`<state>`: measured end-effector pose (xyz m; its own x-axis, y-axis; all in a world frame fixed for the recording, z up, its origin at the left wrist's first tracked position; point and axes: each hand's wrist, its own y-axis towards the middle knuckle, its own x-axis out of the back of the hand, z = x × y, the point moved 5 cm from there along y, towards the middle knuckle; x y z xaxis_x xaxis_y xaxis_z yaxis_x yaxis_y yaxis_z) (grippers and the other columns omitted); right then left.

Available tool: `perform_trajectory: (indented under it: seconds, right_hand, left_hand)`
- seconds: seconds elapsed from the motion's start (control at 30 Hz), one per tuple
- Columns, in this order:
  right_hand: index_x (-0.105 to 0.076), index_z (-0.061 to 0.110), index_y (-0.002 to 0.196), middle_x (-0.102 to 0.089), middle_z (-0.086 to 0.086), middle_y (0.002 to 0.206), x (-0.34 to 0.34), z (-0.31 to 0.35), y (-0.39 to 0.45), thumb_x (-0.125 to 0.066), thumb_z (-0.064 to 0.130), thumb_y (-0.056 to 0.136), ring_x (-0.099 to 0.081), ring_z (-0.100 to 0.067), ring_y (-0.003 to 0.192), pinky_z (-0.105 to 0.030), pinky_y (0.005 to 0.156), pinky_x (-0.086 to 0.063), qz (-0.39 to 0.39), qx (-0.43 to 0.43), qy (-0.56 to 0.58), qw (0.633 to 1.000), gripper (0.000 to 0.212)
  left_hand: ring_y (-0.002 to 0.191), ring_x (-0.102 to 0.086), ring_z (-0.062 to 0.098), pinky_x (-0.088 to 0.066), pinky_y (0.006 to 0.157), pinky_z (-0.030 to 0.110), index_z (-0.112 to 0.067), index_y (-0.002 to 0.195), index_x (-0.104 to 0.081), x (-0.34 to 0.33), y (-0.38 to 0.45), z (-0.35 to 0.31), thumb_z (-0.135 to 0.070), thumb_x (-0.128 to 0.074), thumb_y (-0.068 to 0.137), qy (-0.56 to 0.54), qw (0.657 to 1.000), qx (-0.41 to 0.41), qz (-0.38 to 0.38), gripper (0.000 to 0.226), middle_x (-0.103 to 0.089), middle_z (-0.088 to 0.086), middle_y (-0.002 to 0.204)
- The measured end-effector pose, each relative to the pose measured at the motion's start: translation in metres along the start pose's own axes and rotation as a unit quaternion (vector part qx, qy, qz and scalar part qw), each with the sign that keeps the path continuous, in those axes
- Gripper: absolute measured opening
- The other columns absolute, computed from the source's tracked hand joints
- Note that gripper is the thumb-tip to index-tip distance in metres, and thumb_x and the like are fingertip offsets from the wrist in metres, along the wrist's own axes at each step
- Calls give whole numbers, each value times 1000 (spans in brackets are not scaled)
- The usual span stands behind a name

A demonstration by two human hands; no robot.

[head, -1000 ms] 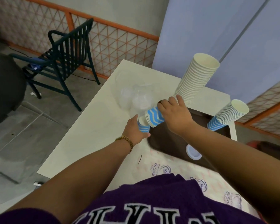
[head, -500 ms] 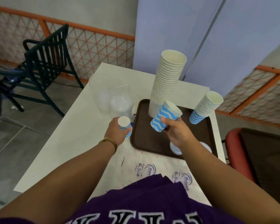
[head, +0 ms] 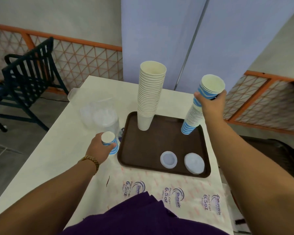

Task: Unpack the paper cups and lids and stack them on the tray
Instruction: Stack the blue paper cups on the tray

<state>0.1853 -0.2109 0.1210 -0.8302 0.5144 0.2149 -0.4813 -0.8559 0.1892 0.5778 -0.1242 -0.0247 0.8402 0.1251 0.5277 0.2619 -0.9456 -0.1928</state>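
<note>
A brown tray [head: 143, 160] lies on the white table. On it stand a tall stack of plain cream cups [head: 150, 99] and a leaning stack of blue-striped cups [head: 192, 119]. My right hand [head: 210, 106] grips a few blue-striped cups [head: 209, 89] at the top of the striped stack. Left of the tray's edge, my left hand [head: 98, 148] holds a short stack of blue-striped cups [head: 109, 141] upright just above the table. Two white lids [head: 168, 159] [head: 193, 162] lie flat on the tray's near side.
A clear plastic bag with lids [head: 100, 116] sits on the table left of the tray. Printed cup wrapping [head: 168, 192] covers the table's near edge. A dark slatted chair [head: 27, 78] stands at the left, a dark seat [head: 278, 155] at the right.
My right hand has carried its striped cups up and to the right, onto the top of the striped stack. My left hand stays beside the tray with its short stack.
</note>
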Motion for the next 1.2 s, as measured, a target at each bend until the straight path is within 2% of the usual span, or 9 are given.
perform_trajectory:
  seconds: [0.3, 0.43, 0.5, 0.63, 0.73, 0.8, 0.93, 1.07, 1.2]
  right_hand:
    - [-43, 18, 121, -57, 5, 113, 9, -41, 38, -87, 31, 66, -60, -18, 104, -44, 93, -52, -6, -41, -56, 998, 72]
    - [-45, 19, 125, -59, 6, 117, 8, -59, 38, -86, 46, 54, -60, -21, 108, -49, 96, -50, 8, -76, -88, 993, 86]
    - [-43, 22, 131, -57, 4, 126, 10, -67, 35, -84, 52, 51, -58, -24, 115, -50, 99, -47, 8, -105, -107, 989, 95]
    - [-28, 22, 150, -39, -2, 152, 17, -79, 16, -85, 49, 61, -40, -29, 138, -51, 111, -37, -26, -136, -134, 981, 109]
    - [-36, 18, 147, -43, -6, 150, 14, -71, -7, -83, 47, 67, -39, -29, 138, -49, 113, -33, -57, -84, -186, 977, 98]
    - [-39, 15, 145, -44, -7, 148, 2, -60, -25, -80, 45, 73, -38, -28, 138, -49, 114, -31, -45, -27, -211, 976, 89]
    - [-33, 16, 149, -30, -10, 156, -27, -40, -56, -73, 42, 82, -23, -30, 145, -49, 119, -18, -45, 39, -299, 953, 82]
    - [-23, 24, 151, -16, -8, 161, -47, -35, -85, -75, 43, 80, -17, -30, 147, -49, 119, -12, -127, -84, -264, 952, 90]
    - [-22, 27, 153, -17, -6, 161, -57, -51, -114, -80, 40, 75, -26, -30, 144, -53, 117, -16, -183, -213, -174, 944, 98]
  left_hand:
    - [101, -54, 19, -44, 91, 32, -7, 128, -52, 4, 2, -11, -15, -79, 80, 3, 1000, -21, -18, 56, -59, 12, 123]
    - [101, -55, 20, -45, 90, 32, -8, 127, -52, 4, 2, -10, -16, -79, 80, 6, 1000, -17, -19, 55, -60, 11, 122]
    - [102, -55, 20, -45, 91, 32, -8, 129, -51, 4, 1, -12, -16, -78, 81, 9, 1000, -13, -16, 56, -59, 10, 122]
    - [108, -57, 24, -46, 94, 35, -8, 129, -51, 4, -3, -15, -16, -78, 81, 6, 1000, -8, -9, 56, -58, 8, 121]
    - [105, -58, 22, -46, 91, 30, -11, 127, -52, 8, -4, -16, -17, -79, 79, -3, 1000, -9, -8, 56, -58, 4, 116]
    - [103, -57, 19, -44, 89, 27, -12, 126, -53, 12, -6, -15, -18, -79, 79, -6, 1000, -8, -9, 55, -57, 1, 114]
    - [101, -54, 16, -43, 89, 25, -11, 127, -52, 15, -10, -21, -17, -79, 79, -15, 1000, -15, -5, 54, -57, 2, 115]
    - [104, -52, 16, -43, 91, 25, -9, 130, -49, 19, -10, -13, -16, -80, 79, -20, 1000, -6, 9, 60, -56, 6, 123]
    - [117, -49, 20, -41, 101, 31, -9, 141, -40, 18, -6, 1, -19, -81, 78, -15, 1000, 5, 25, 76, -48, 8, 138]
